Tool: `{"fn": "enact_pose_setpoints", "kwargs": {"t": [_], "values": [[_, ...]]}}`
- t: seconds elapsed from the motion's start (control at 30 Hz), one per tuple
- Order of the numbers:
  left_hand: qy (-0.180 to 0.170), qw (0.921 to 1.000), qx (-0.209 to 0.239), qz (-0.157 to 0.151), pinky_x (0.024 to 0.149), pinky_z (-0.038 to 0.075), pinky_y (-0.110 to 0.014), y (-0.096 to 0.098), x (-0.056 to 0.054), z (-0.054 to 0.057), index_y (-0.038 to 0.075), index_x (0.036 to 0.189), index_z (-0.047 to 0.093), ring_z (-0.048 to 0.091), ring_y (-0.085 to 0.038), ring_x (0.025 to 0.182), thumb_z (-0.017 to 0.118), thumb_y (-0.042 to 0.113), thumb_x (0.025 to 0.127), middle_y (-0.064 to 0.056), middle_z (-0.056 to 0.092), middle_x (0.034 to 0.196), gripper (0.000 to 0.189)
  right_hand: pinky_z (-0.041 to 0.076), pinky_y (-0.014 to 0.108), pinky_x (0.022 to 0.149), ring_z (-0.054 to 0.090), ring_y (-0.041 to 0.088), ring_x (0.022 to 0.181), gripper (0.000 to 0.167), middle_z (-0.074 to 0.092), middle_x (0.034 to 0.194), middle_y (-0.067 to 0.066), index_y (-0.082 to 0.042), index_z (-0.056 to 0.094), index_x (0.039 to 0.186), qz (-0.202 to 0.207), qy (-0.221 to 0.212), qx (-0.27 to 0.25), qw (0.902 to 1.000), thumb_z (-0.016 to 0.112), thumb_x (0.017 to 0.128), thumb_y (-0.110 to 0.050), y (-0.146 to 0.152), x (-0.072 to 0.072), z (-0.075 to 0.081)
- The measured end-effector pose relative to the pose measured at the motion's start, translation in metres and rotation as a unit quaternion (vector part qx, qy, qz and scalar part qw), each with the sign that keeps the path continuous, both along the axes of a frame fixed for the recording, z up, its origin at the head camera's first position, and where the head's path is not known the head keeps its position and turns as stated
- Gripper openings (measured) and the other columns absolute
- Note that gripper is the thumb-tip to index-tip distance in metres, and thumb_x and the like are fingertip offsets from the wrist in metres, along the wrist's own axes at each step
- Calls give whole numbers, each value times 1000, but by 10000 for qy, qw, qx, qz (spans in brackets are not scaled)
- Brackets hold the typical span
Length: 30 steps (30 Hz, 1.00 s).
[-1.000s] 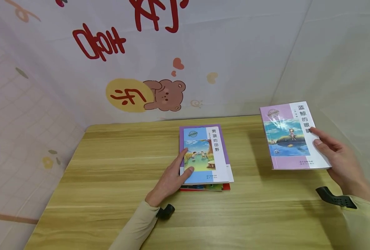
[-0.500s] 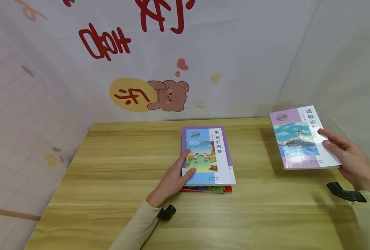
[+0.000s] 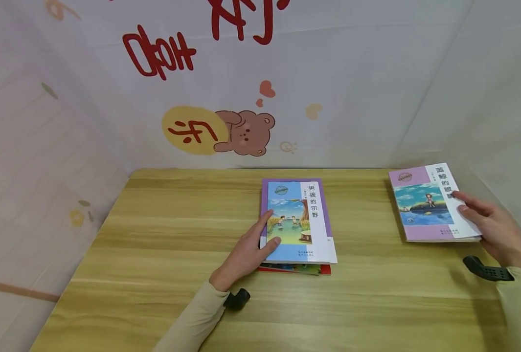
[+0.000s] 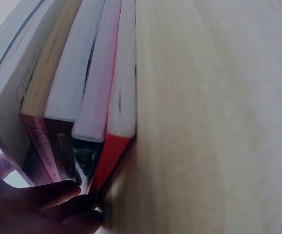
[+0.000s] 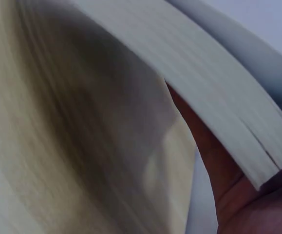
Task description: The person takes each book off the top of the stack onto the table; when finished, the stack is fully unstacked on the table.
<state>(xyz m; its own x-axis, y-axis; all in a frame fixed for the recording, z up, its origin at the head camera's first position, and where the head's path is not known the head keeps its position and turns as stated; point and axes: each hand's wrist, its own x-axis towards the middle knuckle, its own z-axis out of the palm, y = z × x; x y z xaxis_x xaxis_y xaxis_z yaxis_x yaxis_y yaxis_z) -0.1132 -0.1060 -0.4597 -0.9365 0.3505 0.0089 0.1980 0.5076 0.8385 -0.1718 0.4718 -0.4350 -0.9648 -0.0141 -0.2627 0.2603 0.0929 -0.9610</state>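
In the head view, my right hand grips the right edge of a paperback book with a pink and white cover, its thumb on top. The right wrist view shows that book's page edge bent in a curve, with a gap over the tabletop. My left hand rests against the left side of a stack of books, its thumb on the blue top book. In the left wrist view, fingers touch the lower spines, near a red-spined book at the bottom.
The wooden table runs back to a white printed backdrop with a cartoon bear. A purple-edged book lies beneath the blue one. Backdrop cloth also borders the table's left and right sides.
My right hand has carried the pink and white book to the right and then lowered it toward the table. The left hand stays at the stack; the head view has shifted slightly.
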Motion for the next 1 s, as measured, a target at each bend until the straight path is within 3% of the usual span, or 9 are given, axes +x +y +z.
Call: {"fn": "enact_pose_setpoints", "kwargs": {"t": [0.1, 0.2, 0.27, 0.37, 0.47, 0.57, 0.63, 0.8, 1.0], "values": [[6, 10000, 10, -24, 122, 27, -56, 2, -1, 0, 33, 167, 17, 25, -24, 155, 55, 49, 105, 6, 21, 171, 73, 60, 28, 68, 69, 5, 86, 62, 56, 111, -27, -33, 31, 164, 59, -178, 124, 9997, 56, 107, -31, 9, -5, -8], [-21, 10000, 35, 11, 122, 27, -56, 1, -1, 0, 34, 167, 17, 25, -24, 155, 55, 48, 105, 8, 21, 170, 73, 61, 31, 68, 69, 6, 85, 63, 58, 105, -32, -35, 29, 164, 200, -372, 557, 9976, 56, 107, -35, 16, -11, -15], [-26, 10000, 36, 38, 122, 27, -56, 1, 0, 1, 35, 167, 17, 25, -23, 155, 55, 48, 105, 9, 21, 170, 73, 60, 32, 69, 67, 6, 84, 63, 60, 116, -20, -34, 27, 165, 341, -426, 1216, 9911, 54, 108, -39, 18, -16, -17], [-6, 10000, 41, 57, 121, 28, -56, 1, 0, 0, 34, 167, 18, 25, -23, 155, 55, 48, 105, 9, 21, 170, 73, 57, 31, 69, 63, 6, 85, 64, 54, 140, 13, -27, 25, 166, 581, -410, 2499, 9657, 49, 108, -44, 21, -24, -18], [1, 10000, 10, 65, 121, 28, -56, 1, 0, 0, 34, 167, 18, 25, -24, 155, 55, 49, 105, 9, 21, 170, 73, 52, 27, 67, 61, 22, 97, 65, 32, 153, 42, -12, 27, 164, 753, -282, 3314, 9401, 46, 110, -42, 21, -31, -16], [-2, 10000, 10, 88, 121, 28, -56, 1, 0, -1, 35, 167, 18, 26, -23, 155, 55, 49, 105, 9, 21, 170, 73, 48, 26, 66, 54, 41, 109, 65, 31, 151, 46, -2, 29, 161, 794, -244, 3661, 9269, 45, 110, -39, 19, -35, -12], [15, 9999, 16, 106, 121, 28, -56, 1, 0, 0, 35, 166, 18, 26, -23, 155, 55, 49, 105, 9, 21, 170, 73, 46, 28, 70, 50, 46, 113, 64, 30, 149, 48, 3, 29, 159, 784, -285, 3813, 9207, 44, 110, -37, 17, -36, -9], [36, 9999, 39, 131, 121, 28, -56, 2, 0, 0, 35, 166, 18, 26, -22, 155, 55, 50, 105, 9, 22, 170, 73, 42, 55, 83, 39, 58, 121, 65, 27, 148, 50, 9, 31, 155, 668, -215, 4251, 9024, 48, 109, -33, 8, -34, -6], [-14, 9998, 35, 175, 122, 27, -56, 2, 1, -2, 38, 166, 17, 25, -22, 155, 55, 50, 105, 12, 21, 170, 73, 35, 74, 93, 38, 63, 120, 72, 33, 141, 50, 11, 23, 157, 563, 517, 4692, 8798, 54, 107, -32, -9, -25, -8]]}}
